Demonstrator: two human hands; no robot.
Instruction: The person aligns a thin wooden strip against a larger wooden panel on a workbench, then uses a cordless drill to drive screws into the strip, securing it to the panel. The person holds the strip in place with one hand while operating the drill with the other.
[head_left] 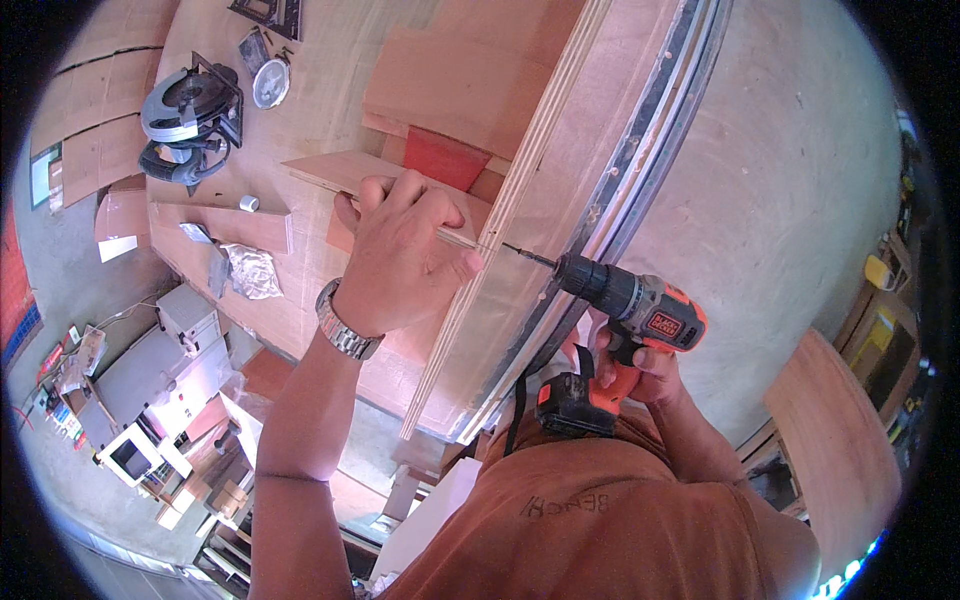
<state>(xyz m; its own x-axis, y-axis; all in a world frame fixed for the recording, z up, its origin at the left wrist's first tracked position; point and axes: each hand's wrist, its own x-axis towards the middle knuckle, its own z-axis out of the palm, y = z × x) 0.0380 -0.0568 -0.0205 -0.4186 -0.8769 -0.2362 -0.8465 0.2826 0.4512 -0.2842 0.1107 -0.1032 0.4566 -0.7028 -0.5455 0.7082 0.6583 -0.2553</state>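
Observation:
My right hand (650,372) grips an orange and black cordless drill (640,305) by its handle. The drill lies nearly level, its bit (528,255) pointing left at a long plywood panel (545,150) whose layered edge faces up. The bit's tip is at or very near that panel; whether it touches I cannot tell. Across the panel, my left hand (405,250) has its fingers curled over a thin plywood board (335,168) that meets the panel at an angle. The left thumb rests by the panel's edge, and a metal watch circles that wrist.
Wooden boards (460,90) and a red piece (445,158) lie beyond my left hand. At the far left of the table sit a circular saw (192,120), a round lid-like disc (271,83), and crumpled plastic (252,272). A metal-edged rail (640,150) runs along the table's right side.

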